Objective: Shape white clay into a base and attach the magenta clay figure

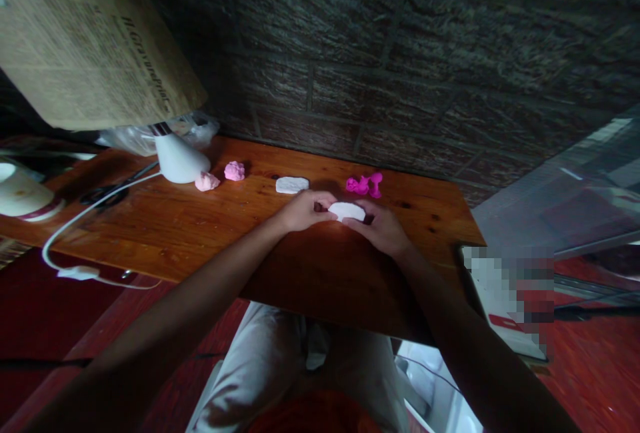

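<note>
A flat white oval piece, possibly modelling clay (347, 211), is held just above the table between both hands. My left hand (307, 210) grips its left end between thumb and fingers. On the right end, the fingers and thumb of my right hand (384, 225) are closed. Behind my left hand lies a second white slab (292, 185) with a rough, rounded outline. Bright magenta shaped pieces (364, 185) rest on the table beyond my right hand. Further left sit a bumpy pink lump (235, 170) and a paler pink lump (207, 181).
A lamp with a white base (181, 159) and newsprint shade (110, 53) stands at the left. Near it are black scissors (103, 196), a white cord (50, 246) and a paper cup (23, 194). A brick-patterned wall (350, 73) borders the wooden table (200, 236).
</note>
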A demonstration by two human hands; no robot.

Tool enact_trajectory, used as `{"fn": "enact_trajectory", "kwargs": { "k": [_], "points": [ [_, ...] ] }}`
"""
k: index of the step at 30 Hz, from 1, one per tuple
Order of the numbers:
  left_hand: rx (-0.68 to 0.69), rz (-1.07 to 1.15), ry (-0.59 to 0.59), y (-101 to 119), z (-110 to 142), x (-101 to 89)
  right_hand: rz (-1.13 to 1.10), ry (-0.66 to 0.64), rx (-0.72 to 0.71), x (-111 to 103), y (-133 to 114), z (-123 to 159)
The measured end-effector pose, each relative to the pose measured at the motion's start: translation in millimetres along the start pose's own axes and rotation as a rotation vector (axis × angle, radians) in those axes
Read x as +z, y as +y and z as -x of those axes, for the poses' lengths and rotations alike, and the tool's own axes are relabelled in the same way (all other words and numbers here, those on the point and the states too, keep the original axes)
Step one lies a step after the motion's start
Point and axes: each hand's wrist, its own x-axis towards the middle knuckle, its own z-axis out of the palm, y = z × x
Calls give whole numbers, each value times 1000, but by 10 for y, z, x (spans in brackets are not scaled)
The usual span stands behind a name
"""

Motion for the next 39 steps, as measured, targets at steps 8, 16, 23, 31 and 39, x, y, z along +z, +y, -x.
{"fn": "enact_trajectory", "kwargs": {
  "k": [8,16,23,31,39],
  "points": [
    [-9,-28,-11,1,-10,5,101,32,8,57,18,-11],
    [5,-75,-9,41,1,6,116,17,3,58,-38,19],
    [-13,18,-28,-11,1,-12,159,22,17,55,-61,37],
    [-32,39,-1,-4,15,4,24,12,20,-14,-48,53],
    [-81,27,-24,-27,-4,-96,110,53,45,42,-51,27]
  ]
}}
